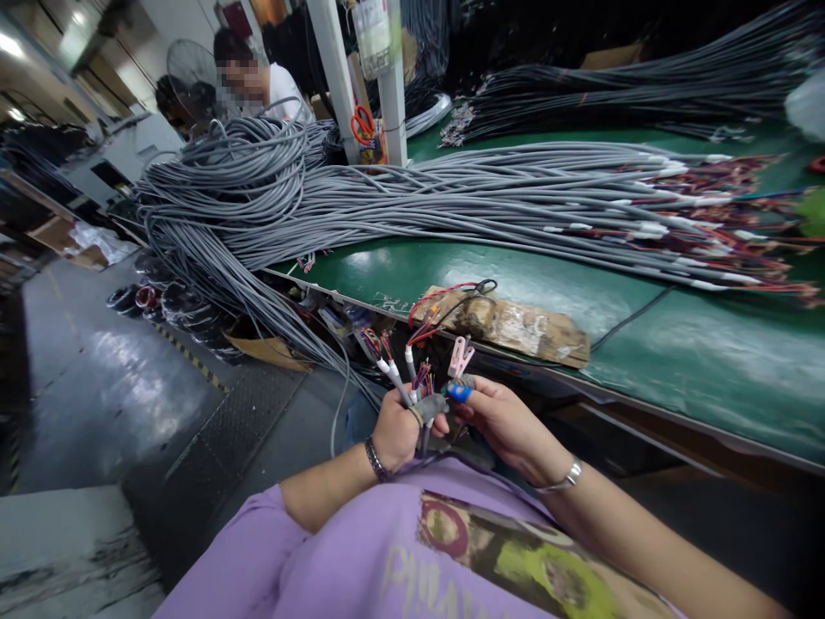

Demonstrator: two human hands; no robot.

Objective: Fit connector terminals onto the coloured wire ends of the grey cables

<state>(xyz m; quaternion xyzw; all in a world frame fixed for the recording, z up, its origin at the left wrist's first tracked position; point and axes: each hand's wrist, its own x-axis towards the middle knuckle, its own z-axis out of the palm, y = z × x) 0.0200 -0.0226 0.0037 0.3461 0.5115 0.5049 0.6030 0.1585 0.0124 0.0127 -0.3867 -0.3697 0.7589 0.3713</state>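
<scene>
My left hand is closed in a fist around a few grey cable ends whose stripped coloured wires stick up above my fingers. My right hand pinches at the wire tips beside it; its fingertip wears a blue cap. A pink clip stands just above both hands. Both hands sit close to my chest, below the near edge of the green bench.
A big bundle of grey cables lies across the bench and spills off its left end. Black cables lie behind. A taped cardboard block with red and black leads sits at the bench edge. Another person sits far left.
</scene>
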